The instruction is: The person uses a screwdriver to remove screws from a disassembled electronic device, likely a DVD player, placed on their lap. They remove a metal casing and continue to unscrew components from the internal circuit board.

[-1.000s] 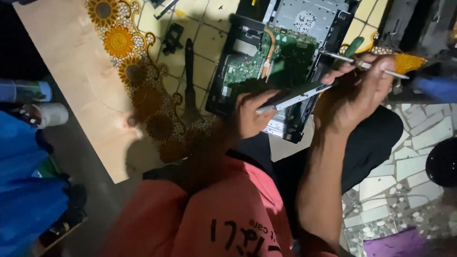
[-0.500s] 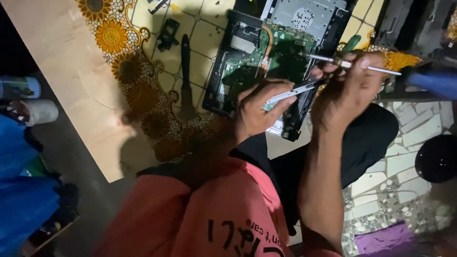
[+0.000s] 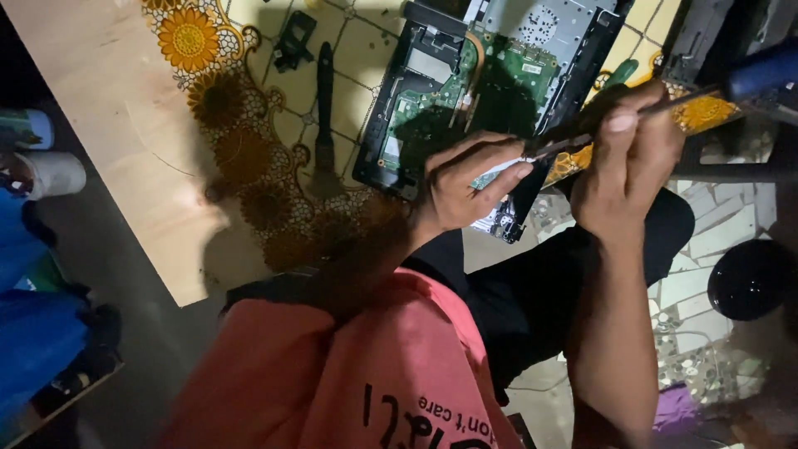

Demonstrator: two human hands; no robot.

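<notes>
Against the frame from a second ago, the view sits closer and the opened device chassis (image 3: 499, 91) fills more of the upper centre; both hands stay over its near edge, so the work on the board continues rather than ends. From left to right: two capped containers (image 3: 50, 170) lie at 9 o'clock beside the bare wooden board (image 3: 108, 141); one flower-patterned mat (image 3: 216, 100) carries one small black bracket (image 3: 293, 37) and one dark flat brush (image 3: 324, 125) at 11 o'clock. One green circuit board (image 3: 432, 108) sits inside the chassis at 12 o'clock. The left hand (image 3: 465, 183) is curled, fingers narrow, pinching a thin metal strip (image 3: 540, 151). The right hand (image 3: 632, 154) at 2 o'clock grips one slim tool with a blue handle (image 3: 765, 71). One dark round bowl (image 3: 752, 278) rests at 3 o'clock.
</notes>
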